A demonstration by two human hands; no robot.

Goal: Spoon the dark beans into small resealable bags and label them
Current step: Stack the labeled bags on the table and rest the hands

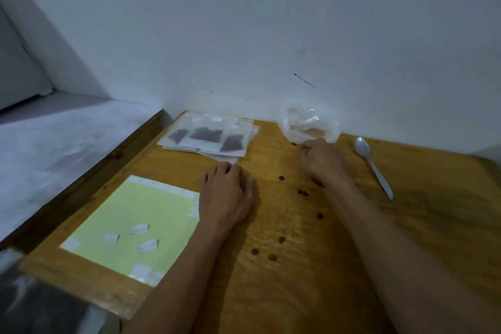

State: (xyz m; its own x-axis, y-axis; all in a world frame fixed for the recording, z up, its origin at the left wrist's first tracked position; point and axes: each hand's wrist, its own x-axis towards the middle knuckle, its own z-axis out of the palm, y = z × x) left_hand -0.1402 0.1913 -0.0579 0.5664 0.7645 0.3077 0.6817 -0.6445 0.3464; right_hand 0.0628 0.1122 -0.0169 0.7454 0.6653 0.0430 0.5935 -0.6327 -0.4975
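Two bare hands are resting on a wooden surface (pixel 406 225) among scattered dark beans.

The left hand (pixel 226 195) is lying palm down beside a yellow label sheet (pixel 130 225), its fingers curled loosely under and holding nothing that shows. The right hand (pixel 324 161) is reaching toward a crumpled clear plastic bag (pixel 309 123) by the wall; its fingers are bunched together at the bag's near edge, seemingly pinching something small, though what it is cannot be told. Loose beans (pixel 303 192) are lying scattered on the surface between and in front of the two hands. A stack of small filled bags (pixel 208 135), each with dark beans inside, is sitting at the far left by the wall. A white plastic spoon (pixel 372 164) is lying untouched on the surface, to the right of the right hand.
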